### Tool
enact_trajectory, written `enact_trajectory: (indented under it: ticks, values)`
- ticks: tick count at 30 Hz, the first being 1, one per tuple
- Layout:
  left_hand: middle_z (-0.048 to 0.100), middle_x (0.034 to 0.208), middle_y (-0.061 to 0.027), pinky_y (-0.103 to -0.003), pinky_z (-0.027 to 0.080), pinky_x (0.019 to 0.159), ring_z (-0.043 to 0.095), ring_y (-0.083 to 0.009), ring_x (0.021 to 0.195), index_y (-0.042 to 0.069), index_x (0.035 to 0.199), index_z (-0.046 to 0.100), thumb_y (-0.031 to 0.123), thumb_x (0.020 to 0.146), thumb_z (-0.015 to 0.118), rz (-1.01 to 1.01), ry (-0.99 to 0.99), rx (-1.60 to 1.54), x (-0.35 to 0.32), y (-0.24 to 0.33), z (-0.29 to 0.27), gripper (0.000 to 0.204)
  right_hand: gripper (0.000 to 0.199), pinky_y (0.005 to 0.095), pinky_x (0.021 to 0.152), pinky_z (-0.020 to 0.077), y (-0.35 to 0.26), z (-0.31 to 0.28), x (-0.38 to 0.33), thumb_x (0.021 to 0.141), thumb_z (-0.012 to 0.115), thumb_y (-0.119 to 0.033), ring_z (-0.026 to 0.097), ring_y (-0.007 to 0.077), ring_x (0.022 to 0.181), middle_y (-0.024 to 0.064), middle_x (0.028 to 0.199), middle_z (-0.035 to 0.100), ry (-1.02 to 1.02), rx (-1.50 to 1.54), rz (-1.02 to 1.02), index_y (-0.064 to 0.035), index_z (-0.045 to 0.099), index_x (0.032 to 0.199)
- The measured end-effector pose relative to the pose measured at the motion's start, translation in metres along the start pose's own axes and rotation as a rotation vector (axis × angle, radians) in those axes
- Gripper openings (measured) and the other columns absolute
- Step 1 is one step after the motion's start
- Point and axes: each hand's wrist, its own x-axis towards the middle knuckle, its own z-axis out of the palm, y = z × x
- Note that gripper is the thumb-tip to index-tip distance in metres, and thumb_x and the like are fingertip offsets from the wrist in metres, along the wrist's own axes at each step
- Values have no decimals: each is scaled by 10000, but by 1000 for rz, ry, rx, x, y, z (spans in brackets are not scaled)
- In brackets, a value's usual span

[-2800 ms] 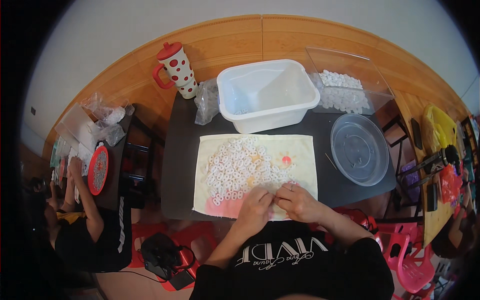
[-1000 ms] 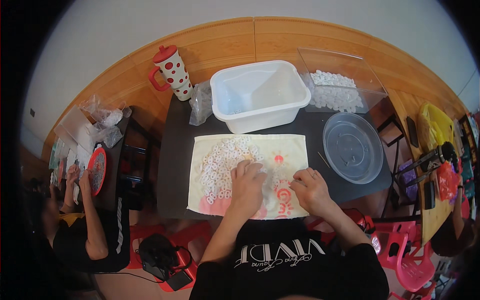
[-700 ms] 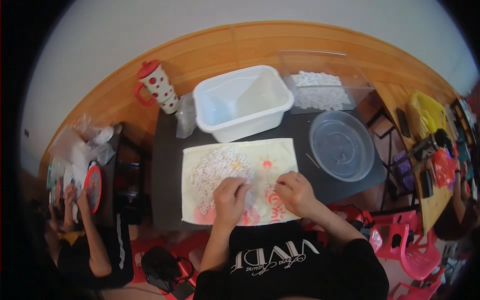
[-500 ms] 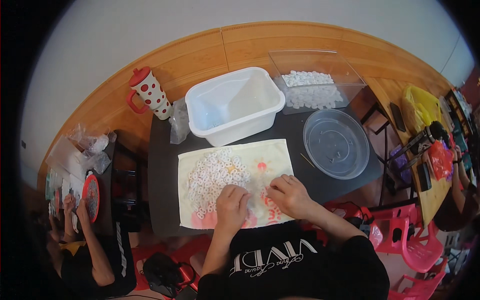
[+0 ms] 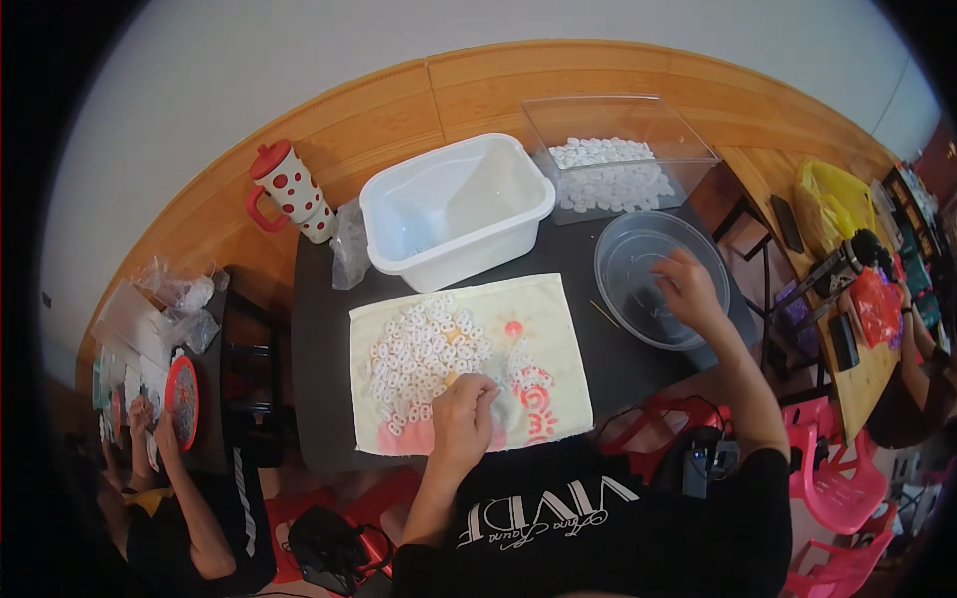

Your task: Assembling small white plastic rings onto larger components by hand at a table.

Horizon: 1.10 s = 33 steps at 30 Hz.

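On the cream towel (image 5: 553,329) with red and pink prints lies a pile of small white plastic pieces with two holes each (image 5: 419,349). My left hand (image 5: 465,414) rests at the pile's near right edge, fingers curled together; whatever they hold is hidden. Beside it on the towel is something clear and crumpled, too blurred to name. My right hand (image 5: 688,289) hangs over a round, clear plastic tray (image 5: 623,299), fingers drawn in toward the thumb. I cannot make out anything between them.
A white plastic basin (image 5: 459,234) stands behind the towel. Right of it, a clear box (image 5: 618,179) holds many white pieces. A spotted tumbler (image 5: 292,194) and a clear bag (image 5: 349,249) are at left. A thin stick (image 5: 604,314) lies by the tray. Other people work on both sides.
My right hand has gone from the towel, beside my left hand, up and right to over the round tray. The left hand has stayed at the pile, fingers still curled.
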Motion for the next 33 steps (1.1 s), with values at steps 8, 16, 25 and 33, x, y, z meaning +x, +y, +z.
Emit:
enact_trajectory:
  ticks: [8,16,25,33]
  values:
    - [610,789,-142,-368,476,601,604,-318,657,-9,884,588,-40,832,641,100,79,-47,7,9,2,80,128,470,744,487,-3,20,32,765,668,-53,612,382,845,144,887,613,-357,-151,-246,-43,663,892]
    - [614,795,-146,-328,470,592,601,-270,646,-14,915,598,-54,858,612,-149,119,-123,2,2,-4,71,65,462,728,488,15,37,32,770,645,-15,618,392,831,166,859,615,-356,-87,-153,-14,644,835]
    - [620,799,-117,-276,447,598,592,-200,666,-27,979,683,-68,855,633,6,160,-223,4,-1,-4,139,52,475,750,495,15,25,33,779,616,4,622,398,857,163,886,633,-293,-57,-160,-10,640,823]
    - [606,832,-43,-217,419,606,550,-88,699,-21,1021,696,-101,833,651,-118,161,-517,-3,-8,7,208,80,441,757,517,11,30,30,699,621,-1,618,354,870,132,848,603,-293,-338,-409,-48,618,763]
